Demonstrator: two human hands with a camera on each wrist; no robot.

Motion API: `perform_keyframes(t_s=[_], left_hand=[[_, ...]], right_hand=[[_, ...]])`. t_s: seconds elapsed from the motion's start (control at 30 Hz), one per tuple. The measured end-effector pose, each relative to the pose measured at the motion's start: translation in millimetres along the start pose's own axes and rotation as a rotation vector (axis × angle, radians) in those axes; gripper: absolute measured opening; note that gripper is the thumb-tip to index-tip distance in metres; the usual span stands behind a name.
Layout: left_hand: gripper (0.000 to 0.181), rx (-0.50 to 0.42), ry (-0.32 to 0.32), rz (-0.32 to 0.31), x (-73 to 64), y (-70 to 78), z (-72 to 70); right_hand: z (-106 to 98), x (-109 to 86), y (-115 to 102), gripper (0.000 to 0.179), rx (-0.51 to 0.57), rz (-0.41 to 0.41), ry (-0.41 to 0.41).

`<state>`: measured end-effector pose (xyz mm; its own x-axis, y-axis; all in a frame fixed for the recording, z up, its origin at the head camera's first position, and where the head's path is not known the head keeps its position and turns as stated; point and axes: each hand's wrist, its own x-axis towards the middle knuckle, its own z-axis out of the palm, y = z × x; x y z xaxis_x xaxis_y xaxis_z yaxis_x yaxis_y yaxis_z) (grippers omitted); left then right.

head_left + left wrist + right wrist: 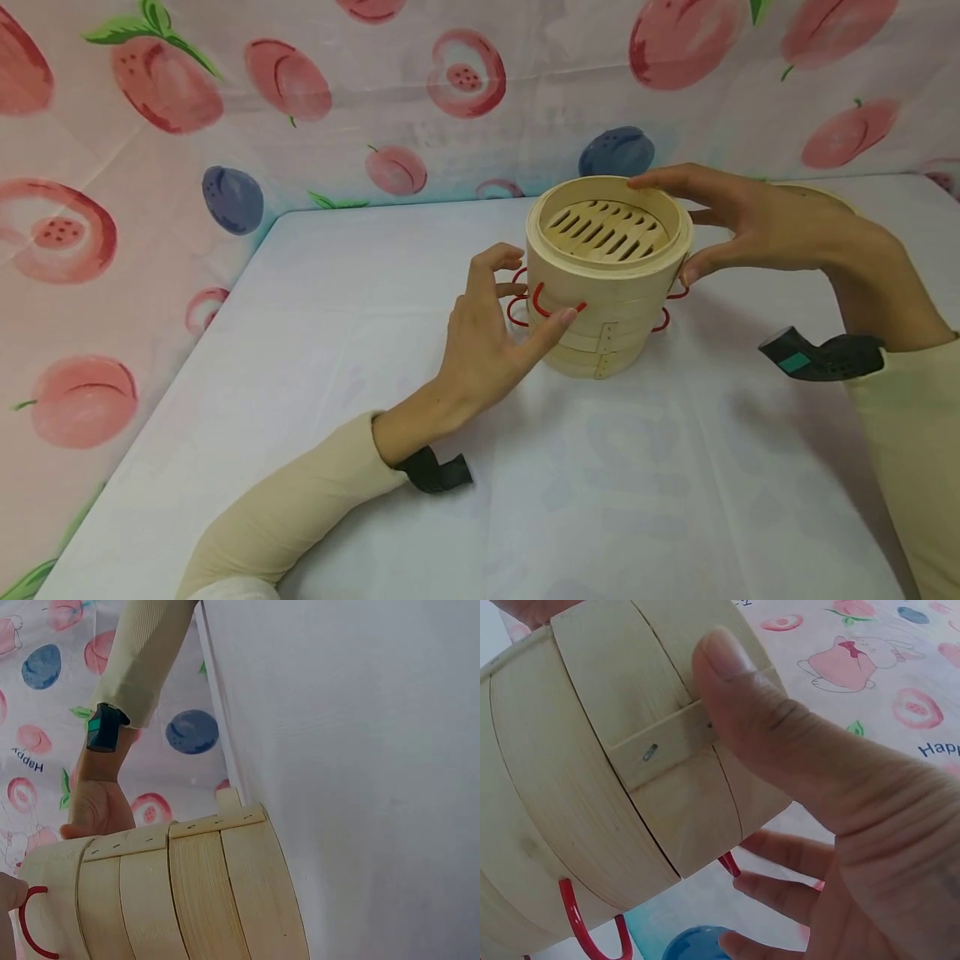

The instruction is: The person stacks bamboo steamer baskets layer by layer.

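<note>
A stacked bamboo steamer [600, 300] with red handles stands on the white-covered table, its slatted inside [607, 229] showing from above. My left hand [483, 350] holds it from the left, the thumb by a red handle [34, 922] and the fingers curled at the far side. From the right, my right hand [772, 221] grips the top tier, index finger over the rim and thumb on the outer wall. The right wrist view shows that thumb [742, 697] lying along the bamboo side, with the other fingers behind the steamer.
A round pale bamboo piece [821, 196], mostly hidden behind the right hand, lies near the table's back edge. A fruit-printed cloth [315, 158] hangs behind and to the left of the table [360, 333]. Dark cameras are strapped to both wrists.
</note>
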<state>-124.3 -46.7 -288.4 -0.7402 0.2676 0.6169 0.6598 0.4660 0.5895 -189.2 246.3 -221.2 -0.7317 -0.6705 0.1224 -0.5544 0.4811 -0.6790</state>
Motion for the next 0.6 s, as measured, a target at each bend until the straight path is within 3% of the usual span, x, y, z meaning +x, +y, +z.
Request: perform_keyframes(t_s=[0.3,0.6], left_hand=[[0.062,-0.01,0.012,0.017,1.8,-3.6,-0.1],[0.046,0.023,0.037,0.094,1.9,-6.3,0.1]], right_hand=[[-2.5,-3.3,-0.7,0.091,-0.152,-0.058,0.061],[-4.2,-3.9,-1.8,0.087,-0.171,-0.067,0.083]])
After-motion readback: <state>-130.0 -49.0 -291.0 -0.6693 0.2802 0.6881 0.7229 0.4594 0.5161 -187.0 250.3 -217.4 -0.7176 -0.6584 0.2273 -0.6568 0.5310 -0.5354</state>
